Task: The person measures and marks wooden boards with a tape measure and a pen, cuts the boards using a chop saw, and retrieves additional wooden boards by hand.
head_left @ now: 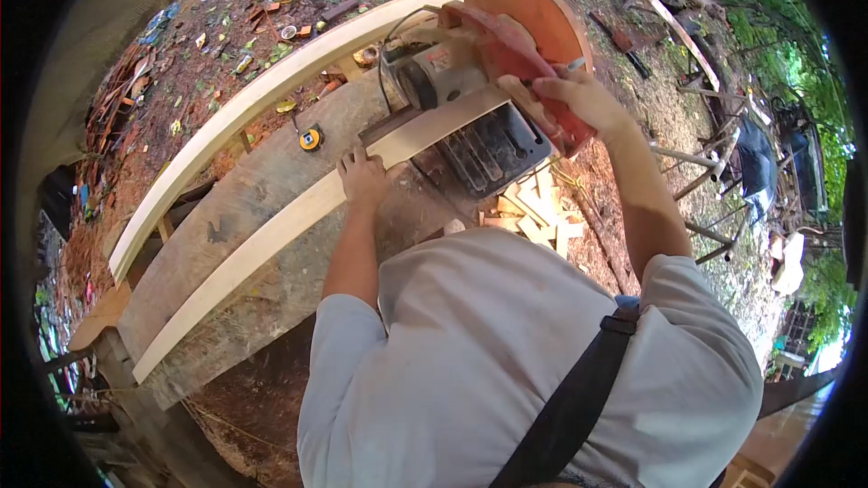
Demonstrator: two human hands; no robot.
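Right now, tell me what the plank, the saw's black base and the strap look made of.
Plank: seemingly bare wood, pale, without varnish shine. Black base: probably coated metal, judging by its sheen and cut slots; hard plastic possible. Strap: likely woven synthetic webbing, matte black, a flat band.

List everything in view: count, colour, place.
Power saw: one, grey motor, red guard, black base, far end of bench
Saw disc: one, orange-brown, behind the guard
Board: one, pale, lying along bench to the saw
Long rail: one, pale, beyond bench
Tape measure: one, yellow and black, on bench
Bench: one, grey-brown, under board
Offcuts: several, pale, below saw base
Metal tubes: several, grey, right
Foliage: green, upper right
Shirt: one, grey, on wearer
Strap: one, black, across shirt
Left hand: one, on board
Right hand: one, at saw's red part
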